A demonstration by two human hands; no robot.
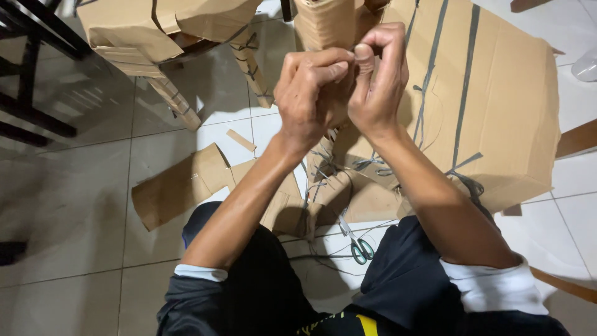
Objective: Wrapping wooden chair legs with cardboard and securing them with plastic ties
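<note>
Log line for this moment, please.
left hand: pinching cardboard-wrapped leg | right hand: pinching same spot | scissors: on floor, untouched

floor: big pale shiny tiles (pixel 74 205) with thin dark lines between them | top left: dark furniture legs (pixel 31 74) | on floor: flat brown cardboard scraps (pixel 180 183), one large cardboard sheet (pixel 497 93) at right | light: soft glow on the tiles, shadow lower left
</note>
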